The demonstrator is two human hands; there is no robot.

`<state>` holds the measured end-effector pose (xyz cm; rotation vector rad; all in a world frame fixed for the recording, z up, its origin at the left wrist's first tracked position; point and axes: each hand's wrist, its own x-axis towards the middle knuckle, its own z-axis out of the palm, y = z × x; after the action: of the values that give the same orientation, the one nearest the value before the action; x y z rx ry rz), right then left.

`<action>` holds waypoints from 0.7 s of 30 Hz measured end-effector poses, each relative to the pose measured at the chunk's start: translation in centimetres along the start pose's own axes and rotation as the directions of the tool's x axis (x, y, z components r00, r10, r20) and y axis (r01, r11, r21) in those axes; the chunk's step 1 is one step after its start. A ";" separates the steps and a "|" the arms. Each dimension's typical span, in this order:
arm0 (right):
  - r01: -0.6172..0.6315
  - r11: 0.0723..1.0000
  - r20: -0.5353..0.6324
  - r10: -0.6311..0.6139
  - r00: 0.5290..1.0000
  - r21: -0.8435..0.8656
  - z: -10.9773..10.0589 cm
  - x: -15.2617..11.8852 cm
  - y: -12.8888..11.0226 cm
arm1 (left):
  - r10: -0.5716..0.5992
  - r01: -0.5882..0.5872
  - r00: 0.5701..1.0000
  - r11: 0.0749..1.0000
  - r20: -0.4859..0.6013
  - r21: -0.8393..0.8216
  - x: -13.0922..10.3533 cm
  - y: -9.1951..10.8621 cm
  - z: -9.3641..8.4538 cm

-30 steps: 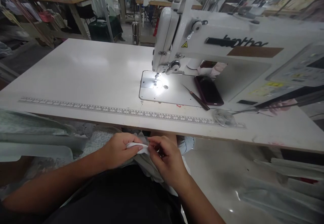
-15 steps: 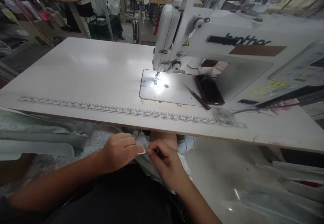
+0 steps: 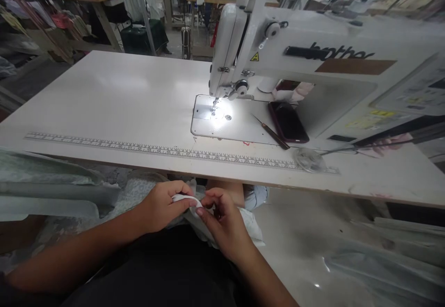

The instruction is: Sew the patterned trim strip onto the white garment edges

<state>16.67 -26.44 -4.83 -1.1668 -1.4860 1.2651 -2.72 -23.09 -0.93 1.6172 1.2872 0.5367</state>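
Over the lap, just below the table's front edge, my left hand [image 3: 165, 207] pinches a folded edge of white fabric [image 3: 186, 197] between thumb and fingers. My right hand [image 3: 222, 221] grips the same edge a little to the right, its fingertips close to the left ones. The rest of the pale fabric hangs over the lap, partly hidden by both hands. Beyond the table edge stands a white sewing machine [image 3: 229, 47], its lamp lighting the needle plate [image 3: 205, 126], with no cloth under the needle.
A ruler strip [image 3: 156, 150] runs along the front of the white table [image 3: 114, 94]. Right of the needle lie an awl [image 3: 274, 136], a dark phone [image 3: 288, 122] and a clear round object [image 3: 309, 160]. Pale fabric pieces [image 3: 48, 200] hang at the left.
My left fingers have shifted on the fabric, and a longer folded white edge now shows between the hands. My right hand has moved slightly left.
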 end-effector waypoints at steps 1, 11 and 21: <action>-0.007 1.000 0.004 0.007 1.000 -0.029 -0.1 -0.1 0.1 | -0.038 0.038 0.999 0.999 0.015 -0.027 0.0 0.0 -0.1; 0.328 0.849 0.123 -0.305 0.944 -0.413 -0.7 1.1 -2.0 | -0.155 0.190 0.973 0.958 0.169 -0.215 0.1 0.6 -0.1; 0.198 0.904 -0.132 -0.264 0.955 -0.380 -0.9 0.6 -0.6 | -0.235 0.279 0.960 0.860 0.154 -0.426 -0.3 -0.5 0.4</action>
<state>17.29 -25.68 -4.06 -1.2567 -1.7079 0.7187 -2.72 -23.53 -1.51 1.0575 1.1805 0.5322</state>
